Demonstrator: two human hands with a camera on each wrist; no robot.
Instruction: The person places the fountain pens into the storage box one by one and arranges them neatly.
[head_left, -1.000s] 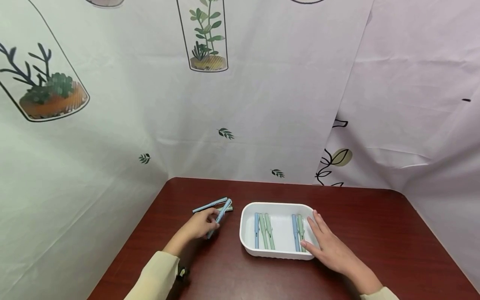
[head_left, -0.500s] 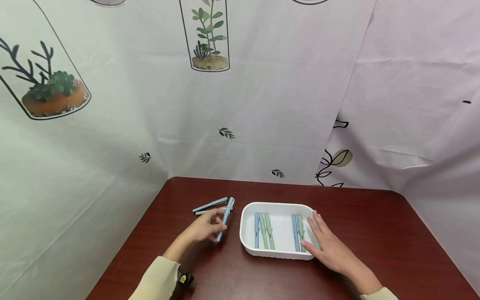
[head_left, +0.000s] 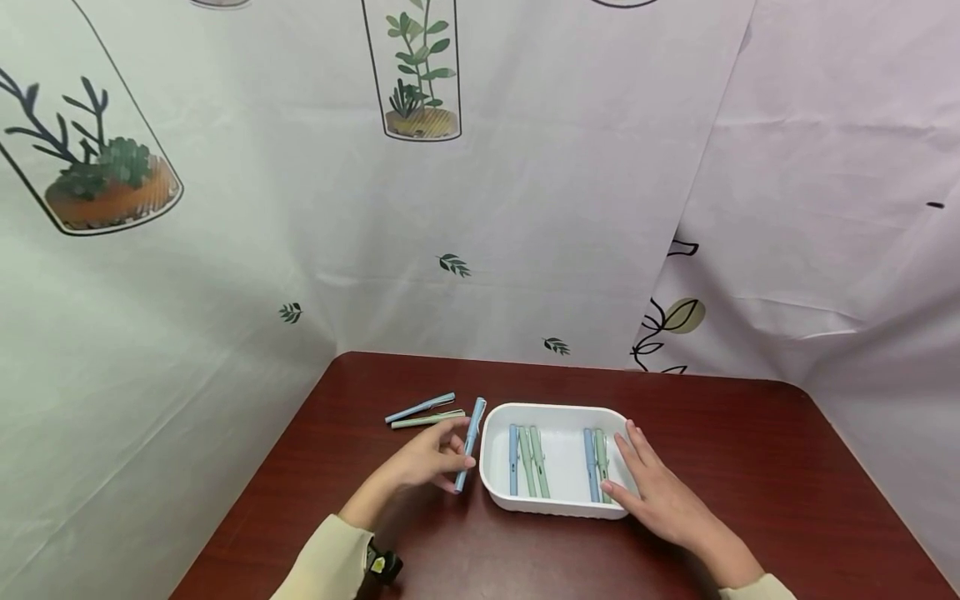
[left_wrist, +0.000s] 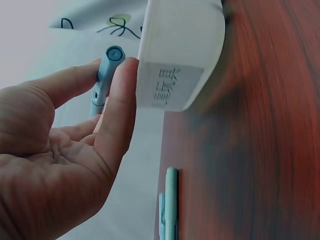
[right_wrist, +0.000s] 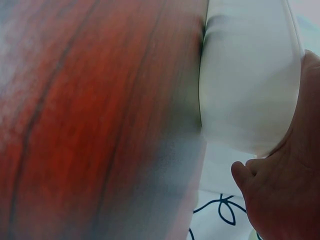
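Blue pen [head_left: 472,437], one, clip end pointing away from me: pinched between thumb and fingers of my left hand [head_left: 431,457], just outside the near-left wall of the tray. The hold is narrow and partway along the barrel; I judge this leaves both ends free and the slant easy to correct.

White tray [head_left: 558,507], one, shallow, round-cornered, set flat on the dark red table [head_left: 720,433]. At its right end lies my right hand [head_left: 656,496], fingers straight and spread along the rim, pinching nothing. I take it as a steadying touch, against sliding.

Contents, left group: one blue barrel [head_left: 513,461], two green barrels [head_left: 538,462], side by side. Contents, right group: one blue [head_left: 592,465], one green [head_left: 602,462], my thumb close by. All run front to back, probably so that each lies flat and distinct; bare floor separates the groups.

Outside, beyond my left hand: a loose blue pen [head_left: 420,407] and a loose green pen [head_left: 427,419], fanned apart at their right ends. Their lie looks casual rather than arranged. Whether they touch, I cannot tell.
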